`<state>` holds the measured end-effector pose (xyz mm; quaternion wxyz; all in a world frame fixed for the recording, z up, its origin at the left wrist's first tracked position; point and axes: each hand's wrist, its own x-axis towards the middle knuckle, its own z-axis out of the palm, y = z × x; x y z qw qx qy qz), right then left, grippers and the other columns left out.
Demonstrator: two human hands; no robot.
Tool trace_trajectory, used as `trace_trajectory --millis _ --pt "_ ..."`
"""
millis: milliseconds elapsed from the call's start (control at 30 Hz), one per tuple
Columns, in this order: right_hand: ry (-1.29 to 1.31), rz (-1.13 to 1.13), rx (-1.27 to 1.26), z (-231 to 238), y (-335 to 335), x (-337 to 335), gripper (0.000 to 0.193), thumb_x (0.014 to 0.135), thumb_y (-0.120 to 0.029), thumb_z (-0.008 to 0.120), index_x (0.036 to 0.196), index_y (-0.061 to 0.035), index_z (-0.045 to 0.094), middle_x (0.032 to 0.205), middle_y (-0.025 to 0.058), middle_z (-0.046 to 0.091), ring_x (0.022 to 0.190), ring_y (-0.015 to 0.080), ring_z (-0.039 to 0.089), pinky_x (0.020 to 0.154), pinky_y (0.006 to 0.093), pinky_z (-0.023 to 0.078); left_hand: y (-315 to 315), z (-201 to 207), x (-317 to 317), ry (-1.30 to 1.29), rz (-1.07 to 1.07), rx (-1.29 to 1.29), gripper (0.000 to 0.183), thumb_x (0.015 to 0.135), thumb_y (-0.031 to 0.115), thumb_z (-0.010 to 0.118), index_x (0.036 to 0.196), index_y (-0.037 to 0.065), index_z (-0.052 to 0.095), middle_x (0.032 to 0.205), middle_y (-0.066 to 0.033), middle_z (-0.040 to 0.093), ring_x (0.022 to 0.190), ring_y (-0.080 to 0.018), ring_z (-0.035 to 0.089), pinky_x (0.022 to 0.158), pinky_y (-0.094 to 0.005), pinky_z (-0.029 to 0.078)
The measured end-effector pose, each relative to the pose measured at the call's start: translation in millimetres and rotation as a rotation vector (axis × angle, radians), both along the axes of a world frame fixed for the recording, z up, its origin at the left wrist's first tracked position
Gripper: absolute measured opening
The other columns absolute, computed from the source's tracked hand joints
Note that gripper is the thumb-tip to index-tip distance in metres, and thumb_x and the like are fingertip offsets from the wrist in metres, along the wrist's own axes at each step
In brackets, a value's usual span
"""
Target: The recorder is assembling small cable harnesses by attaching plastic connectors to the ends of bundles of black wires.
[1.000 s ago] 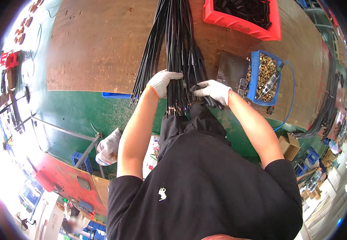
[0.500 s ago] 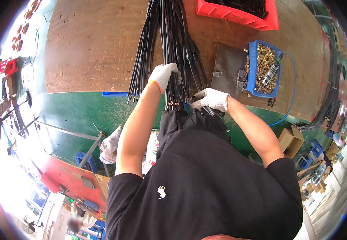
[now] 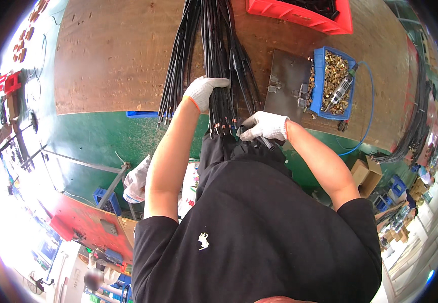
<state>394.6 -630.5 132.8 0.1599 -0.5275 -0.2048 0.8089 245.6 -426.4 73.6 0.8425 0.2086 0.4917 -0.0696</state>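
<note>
A long bundle of thin black cables (image 3: 218, 55) runs down the table toward me, its stripped, coppery ends hanging past the near edge by my shirt. My left hand (image 3: 204, 93), in a white glove, closes round the middle strands, one finger lying across the top of them. Lower and to the right, my gloved right hand (image 3: 265, 126) is closed on several short black tubes (image 3: 266, 143) that poke out below its fingers. Its fingertips are beside the cable ends. Another group of strands (image 3: 178, 86) fans out left of my left hand, untouched.
A blue bin (image 3: 318, 81) of brass-coloured fittings holds a power tool (image 3: 341, 91) with a blue hose (image 3: 372, 101). Beside it lies a dark metal plate (image 3: 287, 76) with clamps. A red crate (image 3: 300, 19) of black parts stands at the far edge of the wooden table (image 3: 112, 60).
My left hand has shifted slightly up and left, a finger now stretched out over the cables. My right hand keeps its hold on the tubes, its fingers slightly moved.
</note>
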Motion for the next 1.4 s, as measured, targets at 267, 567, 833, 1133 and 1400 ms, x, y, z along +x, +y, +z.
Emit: trace_trajectory --millis 267,567,833,1133,1400 --pt "-0.054 0.128 -0.024 20 14 2 0.037 0.090 -0.023 0.083 0.118 0.0010 0.077 0.103 0.0043 0.077 0.096 0.0113 0.067 0.088 0.0288 0.053 -6 9 7 0.027 0.021 0.059 0.018 0.087 0.007 0.076 0.103 -0.001 0.075 0.089 -0.0117 0.075 0.075 -0.0261 0.075 0.071 -0.0457 0.065" --pt "0.096 -0.088 -0.230 9 20 -2 0.040 0.091 -0.023 0.082 0.118 0.0055 0.074 0.093 0.0049 0.077 0.082 0.0099 0.070 0.072 0.0289 0.056 -9 -8 7 0.033 -0.001 0.148 0.025 0.086 0.007 0.077 0.110 0.000 0.073 0.099 -0.0141 0.075 0.084 -0.0276 0.075 0.075 -0.0470 0.066" --pt "-0.135 -0.152 -0.210 -22 52 6 0.028 0.087 -0.021 0.083 0.104 -0.0002 0.080 0.087 0.0056 0.076 0.068 0.0126 0.062 0.064 0.0306 0.050 -10 -1 1 0.009 0.061 0.129 0.025 0.087 0.008 0.077 0.109 0.000 0.073 0.097 -0.0121 0.076 0.085 -0.0256 0.076 0.076 -0.0426 0.065" --pt "-0.201 -0.144 -0.222 -41 153 56 0.022 0.093 -0.033 0.077 0.088 -0.0112 0.078 0.078 0.0051 0.068 0.067 0.0191 0.056 0.058 0.0411 0.043 13 10 -22 -0.017 0.019 0.140 0.016 0.086 0.010 0.075 0.099 0.000 0.073 0.084 -0.0091 0.072 0.068 -0.0199 0.069 0.066 -0.0350 0.059" --pt "-0.079 -0.428 -0.062 -36 188 112 0.021 0.092 -0.023 0.076 0.106 -0.0088 0.073 0.079 0.0013 0.069 0.053 0.0129 0.056 0.044 0.0313 0.044 13 16 -22 -0.052 0.058 0.064 0.018 0.088 0.013 0.077 0.101 0.003 0.070 0.085 -0.0072 0.070 0.070 -0.0193 0.068 0.069 -0.0350 0.059"
